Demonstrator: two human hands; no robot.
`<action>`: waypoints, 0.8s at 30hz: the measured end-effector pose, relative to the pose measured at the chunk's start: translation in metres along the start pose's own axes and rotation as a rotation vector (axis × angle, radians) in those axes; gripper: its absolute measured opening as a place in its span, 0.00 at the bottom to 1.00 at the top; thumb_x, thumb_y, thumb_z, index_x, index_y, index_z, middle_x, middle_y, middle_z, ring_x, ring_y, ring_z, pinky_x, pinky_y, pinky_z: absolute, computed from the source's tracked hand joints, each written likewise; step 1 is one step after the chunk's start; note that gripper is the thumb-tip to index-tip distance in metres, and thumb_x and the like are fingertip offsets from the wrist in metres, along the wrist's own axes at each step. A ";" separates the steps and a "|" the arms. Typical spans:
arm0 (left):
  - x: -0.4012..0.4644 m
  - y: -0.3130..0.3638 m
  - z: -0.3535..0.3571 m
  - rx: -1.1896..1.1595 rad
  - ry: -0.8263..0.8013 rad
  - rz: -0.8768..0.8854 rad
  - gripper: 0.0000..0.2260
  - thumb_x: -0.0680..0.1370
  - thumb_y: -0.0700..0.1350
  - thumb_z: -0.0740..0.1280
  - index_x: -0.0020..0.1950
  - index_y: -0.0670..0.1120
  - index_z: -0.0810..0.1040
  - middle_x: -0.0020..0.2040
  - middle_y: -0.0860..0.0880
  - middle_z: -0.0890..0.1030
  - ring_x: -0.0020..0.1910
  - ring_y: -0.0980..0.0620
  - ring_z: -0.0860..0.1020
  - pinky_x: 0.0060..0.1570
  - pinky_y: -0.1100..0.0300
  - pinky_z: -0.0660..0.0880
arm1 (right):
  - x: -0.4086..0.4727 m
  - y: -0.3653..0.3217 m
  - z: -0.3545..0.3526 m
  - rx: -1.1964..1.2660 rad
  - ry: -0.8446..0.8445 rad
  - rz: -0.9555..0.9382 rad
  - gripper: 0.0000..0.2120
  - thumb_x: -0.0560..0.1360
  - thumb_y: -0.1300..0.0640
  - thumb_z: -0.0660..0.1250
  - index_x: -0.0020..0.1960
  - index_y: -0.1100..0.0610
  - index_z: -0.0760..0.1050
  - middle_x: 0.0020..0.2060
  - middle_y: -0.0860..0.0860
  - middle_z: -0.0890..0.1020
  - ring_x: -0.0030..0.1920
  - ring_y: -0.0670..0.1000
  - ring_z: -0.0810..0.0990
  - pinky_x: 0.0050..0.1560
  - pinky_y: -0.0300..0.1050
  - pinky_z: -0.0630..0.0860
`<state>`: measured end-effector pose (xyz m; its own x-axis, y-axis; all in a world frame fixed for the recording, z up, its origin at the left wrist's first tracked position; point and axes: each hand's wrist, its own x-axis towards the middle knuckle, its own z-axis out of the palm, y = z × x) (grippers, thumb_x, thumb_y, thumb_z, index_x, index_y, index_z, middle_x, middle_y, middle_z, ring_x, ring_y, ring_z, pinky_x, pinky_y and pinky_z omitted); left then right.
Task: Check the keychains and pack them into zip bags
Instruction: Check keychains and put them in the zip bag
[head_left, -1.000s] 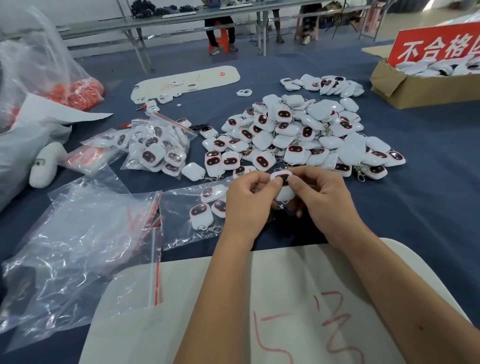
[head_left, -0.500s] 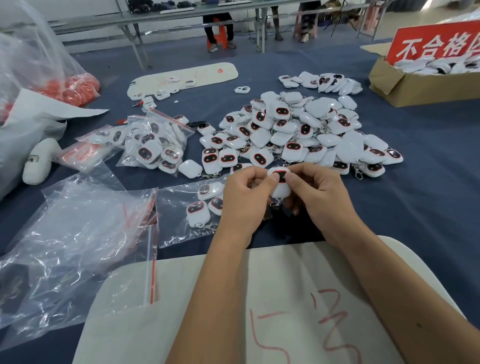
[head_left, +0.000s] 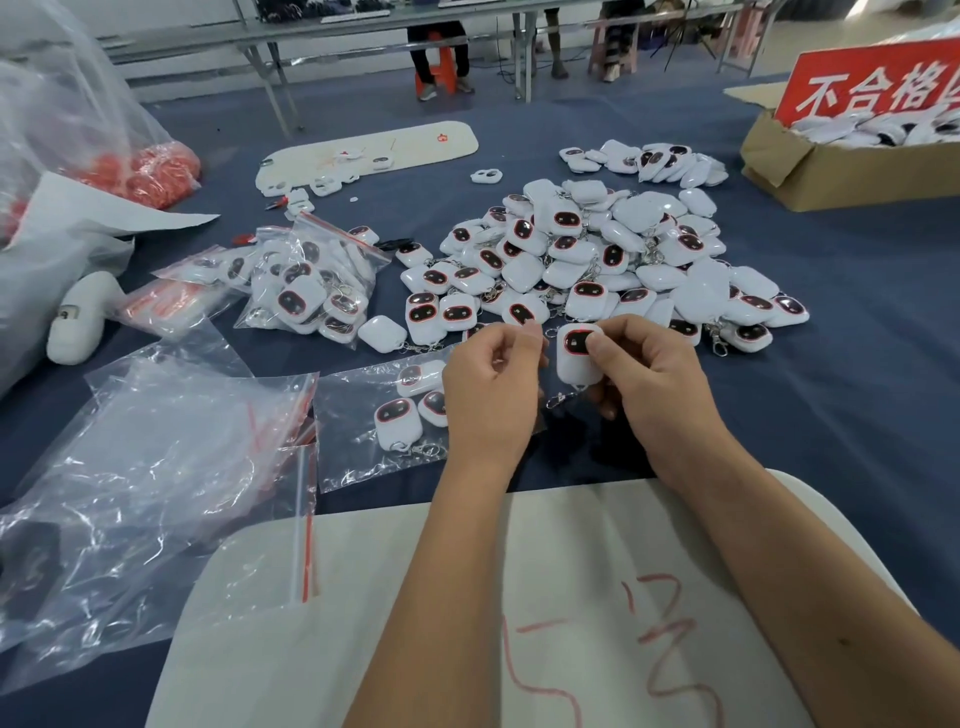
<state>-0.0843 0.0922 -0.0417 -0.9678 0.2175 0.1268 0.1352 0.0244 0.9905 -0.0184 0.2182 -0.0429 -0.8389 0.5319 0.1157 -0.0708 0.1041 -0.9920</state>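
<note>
1. While the blue-covered table (head_left: 831, 415) spreads wide under everything, its biggest load is the heap of white keychains (head_left: 597, 260) with dark, red-rimmed faces, lying just beyond the hands.
2. At the far right stands a cardboard box (head_left: 831, 171) with more of them inside, behind a red sign (head_left: 872, 83) whose white characters read 不合格, the rest cut off; I take it for the rejects.
3. Nearest the person lies a pale board (head_left: 415, 623) with red scrawl I cannot read for certain.
4. Loose empty zip bags (head_left: 156, 467) lie at the left; a filled zip bag (head_left: 311, 286) lies behind them.
5. An open zip bag (head_left: 374, 415), holding three keychains, lies just beside the left hand.
6. Checking looks to be the step in hand: the right hand (head_left: 649, 384) pinches one keychain (head_left: 576, 353) upright, thumb on its face, clasp dangling.
7. The left hand (head_left: 493, 395) is loosely curled beside it; whether it pinches anything I cannot tell.
8. Next, I judge, the keychain must go into that bag's mouth.
</note>
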 end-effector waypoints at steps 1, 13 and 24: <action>-0.002 0.001 0.003 0.028 -0.007 0.042 0.13 0.82 0.49 0.67 0.42 0.44 0.82 0.36 0.46 0.82 0.32 0.52 0.75 0.35 0.54 0.73 | 0.001 0.000 0.000 0.006 0.017 0.003 0.07 0.84 0.57 0.67 0.48 0.54 0.82 0.32 0.48 0.82 0.28 0.45 0.76 0.27 0.37 0.72; -0.009 0.000 0.015 0.199 -0.056 0.208 0.06 0.79 0.39 0.72 0.42 0.46 0.83 0.34 0.49 0.81 0.33 0.58 0.74 0.36 0.66 0.71 | 0.007 0.007 -0.003 0.118 0.038 0.020 0.07 0.80 0.55 0.67 0.47 0.55 0.82 0.34 0.51 0.82 0.28 0.49 0.74 0.27 0.42 0.73; -0.006 -0.001 0.011 0.166 -0.053 0.148 0.06 0.78 0.40 0.72 0.42 0.48 0.83 0.32 0.54 0.79 0.32 0.56 0.75 0.34 0.58 0.77 | 0.006 0.005 -0.002 0.080 0.022 0.026 0.07 0.84 0.58 0.67 0.50 0.57 0.82 0.36 0.53 0.83 0.29 0.47 0.75 0.28 0.39 0.73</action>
<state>-0.0765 0.1021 -0.0443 -0.9228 0.2818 0.2627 0.3122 0.1476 0.9385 -0.0225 0.2233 -0.0475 -0.8287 0.5524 0.0900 -0.0930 0.0227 -0.9954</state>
